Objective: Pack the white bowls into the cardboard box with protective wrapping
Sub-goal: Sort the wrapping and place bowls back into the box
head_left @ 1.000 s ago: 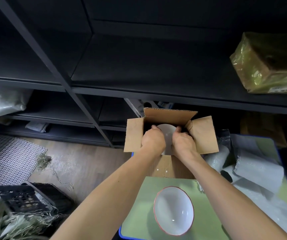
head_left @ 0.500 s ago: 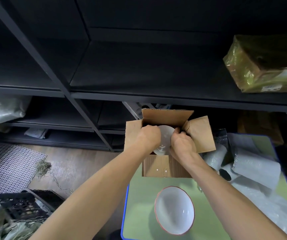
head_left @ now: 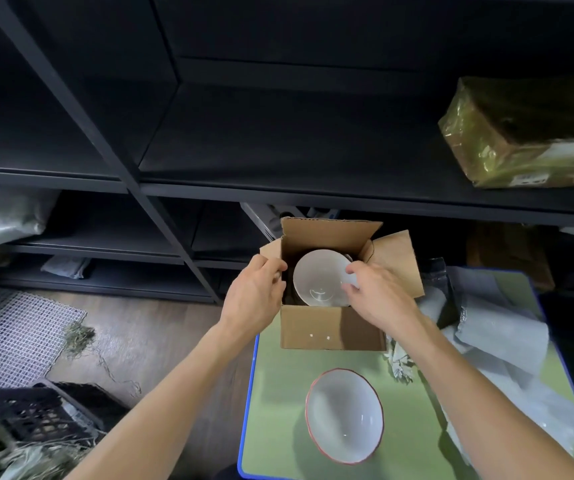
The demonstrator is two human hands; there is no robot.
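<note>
- Fingertips [head_left: 352, 271] of right hand [head_left: 380, 299]: index and thumb curl onto the right rim of the boxed bowl [head_left: 316, 275] in a light pinch, with the other fingers loose. Purchase on a glazed rim is thin. A slip would drop the bowl onto whatever lies under it.
- Left hand [head_left: 254, 296]: the fingers curl at the top edge of the left wall of the cardboard box [head_left: 327, 329]. Cannot tell whether they clamp it or only rest there. If they only rest, the box may skid when the bowl is pressed or shifted.
- Boxed bowl: it sits inside the box, tilted, with its open side toward the camera. No wrapping shows on it, and the dark space around it hides any padding. Judgement: bare ceramic left like this is likely to chip, more so if another bowl goes in rim to rim.
- Box: it stands at the far end of the green table [head_left: 278, 386] with its flaps open and its left wall close to the table's left edge. A hard shove leftward or away could tip it off.
- Second bowl [head_left: 344, 414]: red-rimmed, unwrapped, upright on the table between the forearms, apart from the box. A careless arm could knock it.
- Wrapping sheets [head_left: 500, 336]: heaped just beside the box on the right, touched by neither hand. The main risk is that they get skipped.
</note>
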